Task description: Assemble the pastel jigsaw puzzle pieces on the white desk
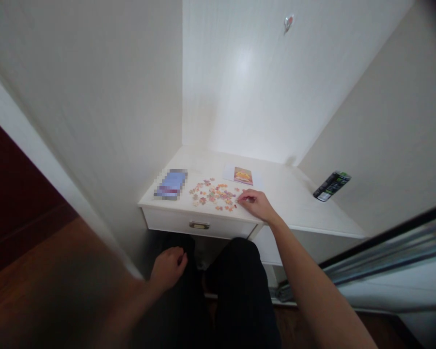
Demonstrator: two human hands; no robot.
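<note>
Your right hand [257, 203] rests on the white desk [294, 194], fingers curled down, fingertips touching the right edge of the scattered puzzle pieces [214, 194]; whether a piece is pinched between them is too small to tell. The pieces lie loose near the front edge of the desk, above the drawer [199, 225] with its metal pull. Just behind them lies a picture card [243, 175]. To their left sits a blurred blue box [171, 184]. Well apart to the right, a dark can [332, 185] lies on its side by the wall. Your left hand [168, 266] is loosely closed on your lap, below the desk, holding nothing visible.
</note>
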